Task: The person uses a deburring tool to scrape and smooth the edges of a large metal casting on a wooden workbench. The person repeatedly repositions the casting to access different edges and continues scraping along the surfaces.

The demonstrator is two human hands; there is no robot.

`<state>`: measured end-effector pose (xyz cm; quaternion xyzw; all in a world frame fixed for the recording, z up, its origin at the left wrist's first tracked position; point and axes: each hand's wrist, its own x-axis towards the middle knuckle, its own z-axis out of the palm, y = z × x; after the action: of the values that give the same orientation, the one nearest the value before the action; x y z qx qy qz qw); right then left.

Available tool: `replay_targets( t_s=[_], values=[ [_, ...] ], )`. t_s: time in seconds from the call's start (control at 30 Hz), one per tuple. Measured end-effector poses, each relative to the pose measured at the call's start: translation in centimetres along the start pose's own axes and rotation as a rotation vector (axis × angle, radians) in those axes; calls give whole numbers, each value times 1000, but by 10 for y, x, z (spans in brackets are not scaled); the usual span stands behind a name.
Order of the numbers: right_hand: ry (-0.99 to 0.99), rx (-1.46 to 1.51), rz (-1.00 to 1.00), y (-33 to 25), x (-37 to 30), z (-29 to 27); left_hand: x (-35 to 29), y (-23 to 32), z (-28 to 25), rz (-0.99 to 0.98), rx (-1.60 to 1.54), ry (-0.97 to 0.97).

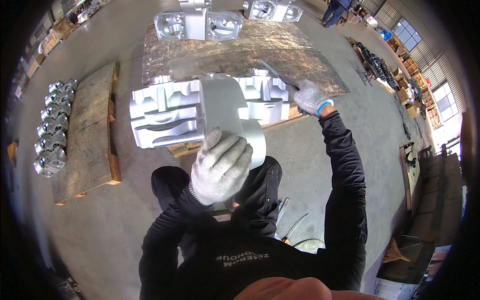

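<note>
A large silver metal casting (222,100) with ribbed, hollowed sides and a thick rounded middle lies on a wooden board on a pallet (315,65) in front of my knees. My left hand (220,170), in a pale knit glove, lies on the near part of the casting, fingers stretched forward against the metal. At the casting's right end, my right hand (311,97), gloved too, is closed around a long thin file (274,70). The file points away to the upper left, over the right end of the casting. Its grip is mostly hidden in the glove.
More silver castings (197,22) stand at the board's far edge. To the left, a second pallet (90,130) has a row of shiny metal parts (52,125) beside it. Hand tools (295,227) lie on the floor by my right leg. A person (336,11) stands far off.
</note>
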<state>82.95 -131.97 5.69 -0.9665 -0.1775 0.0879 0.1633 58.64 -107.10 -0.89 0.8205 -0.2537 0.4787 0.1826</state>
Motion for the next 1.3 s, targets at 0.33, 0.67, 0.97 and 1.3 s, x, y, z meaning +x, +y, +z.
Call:
replay_targets(
  t_s=[0.33, 0.67, 0.97, 1.3],
  values=[
    [190, -167, -397, -19, -35, 36, -9, 0, 0, 51, -19, -39],
    [-77, 194, -280, -58, -30, 17, -26, 0, 6, 94, -90, -8],
    [186, 202, -432, -81, -35, 48, -58, -3, 7, 325, -102, -148],
    [52, 461, -301, -81, -36, 84, -99, 2, 64, 593, 328, 234]
  ],
)
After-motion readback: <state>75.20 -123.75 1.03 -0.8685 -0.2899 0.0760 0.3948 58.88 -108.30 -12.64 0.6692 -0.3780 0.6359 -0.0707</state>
